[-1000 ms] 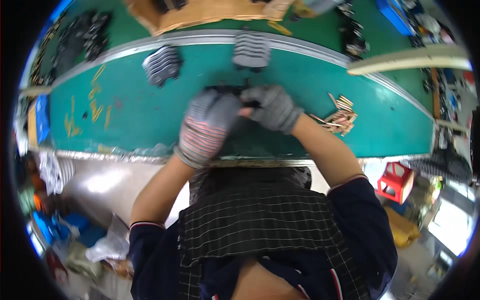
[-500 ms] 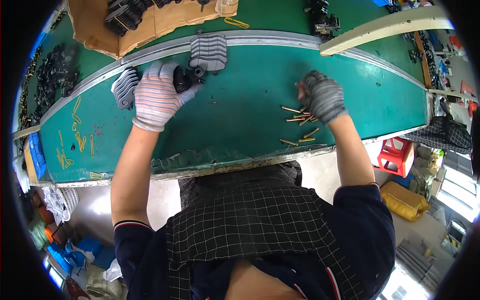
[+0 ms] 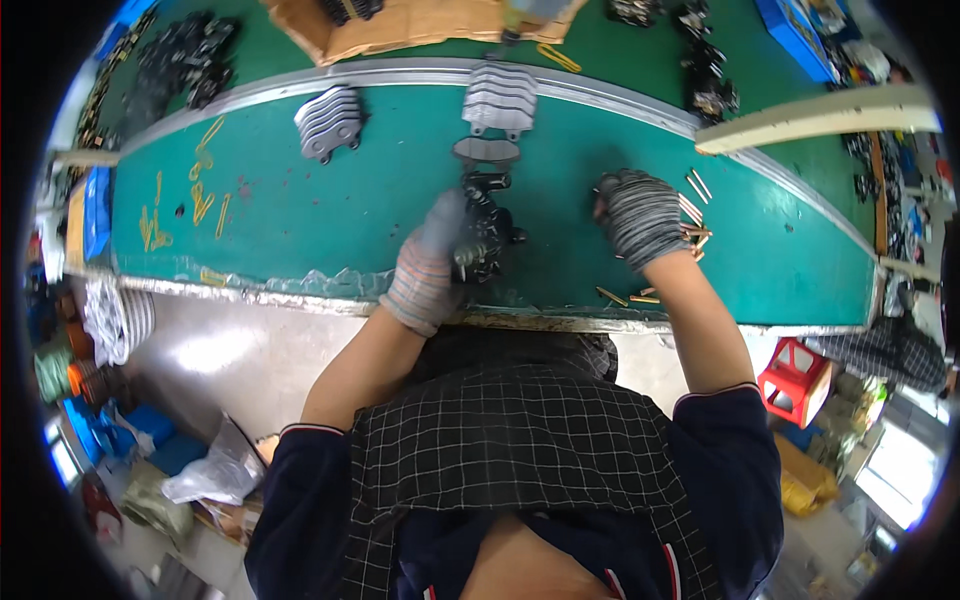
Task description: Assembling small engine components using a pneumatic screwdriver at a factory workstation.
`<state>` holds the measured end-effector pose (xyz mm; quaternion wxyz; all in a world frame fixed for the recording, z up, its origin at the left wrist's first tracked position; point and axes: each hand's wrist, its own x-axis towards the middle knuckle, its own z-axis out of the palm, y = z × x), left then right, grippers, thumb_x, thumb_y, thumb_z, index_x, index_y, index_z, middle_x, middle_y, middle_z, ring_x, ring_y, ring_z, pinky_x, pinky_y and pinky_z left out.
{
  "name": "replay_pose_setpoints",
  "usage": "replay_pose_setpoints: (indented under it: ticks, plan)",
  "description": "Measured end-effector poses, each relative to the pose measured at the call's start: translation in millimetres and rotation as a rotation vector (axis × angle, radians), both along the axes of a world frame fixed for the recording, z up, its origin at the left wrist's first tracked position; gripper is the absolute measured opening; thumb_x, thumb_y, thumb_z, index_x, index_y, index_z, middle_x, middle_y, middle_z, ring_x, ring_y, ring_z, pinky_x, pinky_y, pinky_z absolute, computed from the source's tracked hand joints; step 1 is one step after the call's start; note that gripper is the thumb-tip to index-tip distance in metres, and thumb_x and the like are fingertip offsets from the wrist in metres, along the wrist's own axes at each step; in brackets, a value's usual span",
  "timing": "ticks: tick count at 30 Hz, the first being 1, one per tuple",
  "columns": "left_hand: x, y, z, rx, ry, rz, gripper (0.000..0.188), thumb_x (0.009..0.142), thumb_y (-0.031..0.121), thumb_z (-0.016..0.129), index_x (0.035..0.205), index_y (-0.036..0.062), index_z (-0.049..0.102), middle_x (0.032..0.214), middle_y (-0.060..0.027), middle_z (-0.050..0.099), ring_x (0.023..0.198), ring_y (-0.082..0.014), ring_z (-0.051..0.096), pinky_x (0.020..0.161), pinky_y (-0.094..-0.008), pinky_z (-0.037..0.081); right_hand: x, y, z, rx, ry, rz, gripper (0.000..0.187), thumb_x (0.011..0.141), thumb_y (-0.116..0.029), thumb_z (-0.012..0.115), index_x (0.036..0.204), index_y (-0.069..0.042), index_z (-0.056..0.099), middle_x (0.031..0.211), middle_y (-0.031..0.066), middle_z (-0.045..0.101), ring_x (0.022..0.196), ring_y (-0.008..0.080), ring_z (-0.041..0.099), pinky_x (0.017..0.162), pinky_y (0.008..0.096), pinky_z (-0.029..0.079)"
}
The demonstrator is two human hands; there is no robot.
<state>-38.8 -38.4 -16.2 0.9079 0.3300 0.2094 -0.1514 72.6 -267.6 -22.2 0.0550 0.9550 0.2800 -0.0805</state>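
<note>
Over the green table (image 3: 320, 215), left hand (image 3: 425, 265) clasping a black part (image 3: 486, 243), right hand (image 3: 640, 215) curled, grip unclear

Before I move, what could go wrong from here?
1. Some loose brass-coloured pins lie near the front edge of the green table, close to the right forearm; a brush might roll them off.
2. The black part also sits near that edge. The left hand is too blurred to confirm a firm hold, so it could slip.
</note>
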Motion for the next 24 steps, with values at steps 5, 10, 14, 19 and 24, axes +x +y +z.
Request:
replay_pose_setpoints:
  ticks: [5, 10, 14, 19, 24]
  plan:
    - [0, -2, -15, -0.139, 0.03, 0.117, 0.069, 0.078, 0.062, 0.066, 0.123, 0.0119, 0.053, 0.101, -0.0073, 0.064, 0.084, -0.0209, 0.067, 0.063, -0.0331, 0.056, -26, 29, 17, 0.855, 0.058, 0.111, 0.026, 0.071, -0.004, 0.071, 0.095, -0.007, 0.062, 0.089, 0.0105, 0.065, 0.086, 0.0251, 0.064, 0.074, 0.0351, 0.052]
    - [0, -9, -15, -0.171, 0.024, 0.104, 0.07, 0.074, 0.063, 0.069, 0.12, 0.0127, 0.055, 0.1, -0.0062, 0.064, 0.081, -0.0211, 0.066, 0.062, -0.0329, 0.057, -52, 84, 24, 1.443, 0.073, 0.102, 0.02, 0.078, 0.003, 0.066, 0.095, -0.004, 0.058, 0.093, 0.0108, 0.063, 0.09, 0.0226, 0.062, 0.087, 0.0383, 0.048]
    - [3, -6, -15, -0.217, 0.035, 0.101, 0.07, 0.072, 0.063, 0.07, 0.118, 0.0132, 0.056, 0.101, -0.0064, 0.064, 0.083, -0.0207, 0.066, 0.065, -0.0339, 0.057, -49, 91, 17, 1.448, 0.043, 0.158, 0.018, 0.08, 0.005, 0.062, 0.095, -0.003, 0.057, 0.091, 0.0099, 0.063, 0.09, 0.0225, 0.061, 0.095, 0.0454, 0.045]
    - [7, 0, -17, -0.288, 0.136, 0.051, 0.069, 0.072, 0.062, 0.071, 0.119, 0.0135, 0.057, 0.104, -0.0069, 0.063, 0.088, -0.02, 0.065, 0.07, -0.0357, 0.057, -47, 89, 8, 1.419, 0.022, 0.179, 0.021, 0.076, 0.001, 0.067, 0.094, -0.006, 0.057, 0.09, 0.0142, 0.065, 0.086, 0.0253, 0.064, 0.085, 0.0406, 0.049]
    - [5, -3, -10, -0.263, 0.099, 0.018, 0.068, 0.073, 0.062, 0.071, 0.119, 0.0143, 0.057, 0.105, -0.007, 0.063, 0.089, -0.0205, 0.064, 0.071, -0.0364, 0.057, -37, 89, 15, 1.293, -0.081, 0.363, 0.022, 0.075, 0.001, 0.067, 0.094, -0.007, 0.056, 0.085, 0.0132, 0.065, 0.085, 0.028, 0.064, 0.091, 0.0461, 0.047]
